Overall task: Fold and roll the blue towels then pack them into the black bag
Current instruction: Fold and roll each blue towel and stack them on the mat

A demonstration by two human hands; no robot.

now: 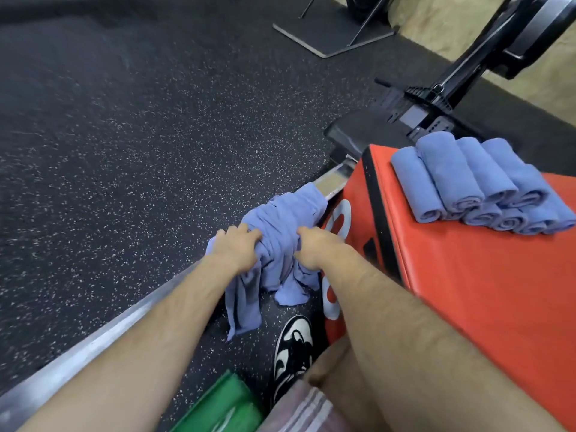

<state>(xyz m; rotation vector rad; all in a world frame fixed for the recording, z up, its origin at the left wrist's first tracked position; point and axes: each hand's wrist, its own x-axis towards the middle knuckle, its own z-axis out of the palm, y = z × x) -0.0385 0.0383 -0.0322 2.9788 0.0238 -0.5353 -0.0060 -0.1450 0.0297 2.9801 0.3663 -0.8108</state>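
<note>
A bunch of unfolded blue towels hangs over a silver metal bar that runs diagonally above the floor. My left hand grips the bunch on its left side. My right hand grips it on the right side. Loose towel ends dangle below the bar. Several rolled blue towels lie stacked on top of an orange padded box at the right. No black bag is in view.
Black speckled rubber floor fills the left. A black machine frame stands behind the orange box. A green object lies at the bottom edge, beside my black-and-white shoe.
</note>
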